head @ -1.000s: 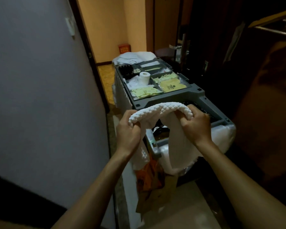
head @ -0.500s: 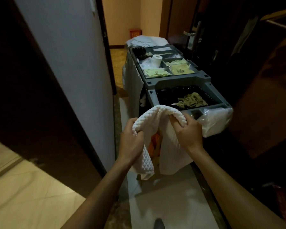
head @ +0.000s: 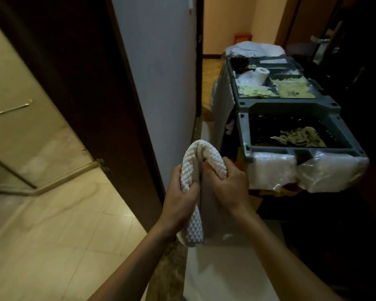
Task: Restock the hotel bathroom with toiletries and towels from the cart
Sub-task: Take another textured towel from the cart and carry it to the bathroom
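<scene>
A white quilted towel (head: 192, 222) hangs folded over between both my hands, in front of the grey housekeeping cart (head: 243, 118). My left hand (head: 179, 200) grips its left fold and my right hand (head: 228, 183) grips the right fold; the two hands are close together. The cart's top tray holds a toilet paper roll (head: 261, 74), yellow-green sachets (head: 255, 92) and tan packets (head: 293, 92). White linen (head: 254, 49) is piled at the cart's far end.
A dark door frame (head: 122, 101) and a pale wall corner (head: 161, 72) stand left of the cart. The lit, tiled bathroom floor (head: 59, 224) opens at left, with a glass shower door (head: 20, 131). Plastic-wrapped bundles (head: 313, 172) hang at the cart's near end.
My view has swung left toward the bathroom doorway. My hands have drawn together, bunching the towel into a narrower fold, and have moved away from the cart.
</scene>
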The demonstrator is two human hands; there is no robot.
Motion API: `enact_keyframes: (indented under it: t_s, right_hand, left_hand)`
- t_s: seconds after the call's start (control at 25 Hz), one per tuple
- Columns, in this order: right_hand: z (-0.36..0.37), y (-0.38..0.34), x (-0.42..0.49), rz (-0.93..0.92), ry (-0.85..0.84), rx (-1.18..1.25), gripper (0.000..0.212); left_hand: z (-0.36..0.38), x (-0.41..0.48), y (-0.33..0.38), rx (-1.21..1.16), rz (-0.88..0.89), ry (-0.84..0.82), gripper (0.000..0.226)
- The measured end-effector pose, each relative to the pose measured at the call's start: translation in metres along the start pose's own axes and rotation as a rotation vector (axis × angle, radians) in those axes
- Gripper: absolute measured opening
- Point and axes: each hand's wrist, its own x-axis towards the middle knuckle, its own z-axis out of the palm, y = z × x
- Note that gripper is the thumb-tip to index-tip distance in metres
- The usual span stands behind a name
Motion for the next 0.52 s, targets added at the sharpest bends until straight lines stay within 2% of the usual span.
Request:
enact_keyframes:
  t_s: [0.16, 0.32, 0.52]
  right_hand:
    - [0.023, -0.001, -0.023, -0.037, -0.244, 0.093, 0.020]
    - [0.062, -0.003, -0.053, 0.024, -0.513, 0.154, 0.035]
    - [0.110, -0.020, -0.067, 0.063, -0.660, 0.197, 0.020]
  left_hand:
    - [-0.018, -0.025, -0.010, -0.011, -0.053, 0.139, 0.036]
    - [-0.045, -0.055, -0.027, 0.006, -0.096, 0.350, 0.020]
    - [-0.094, -0.078, -0.034, -0.155, -0.147, 0.453, 0.019]
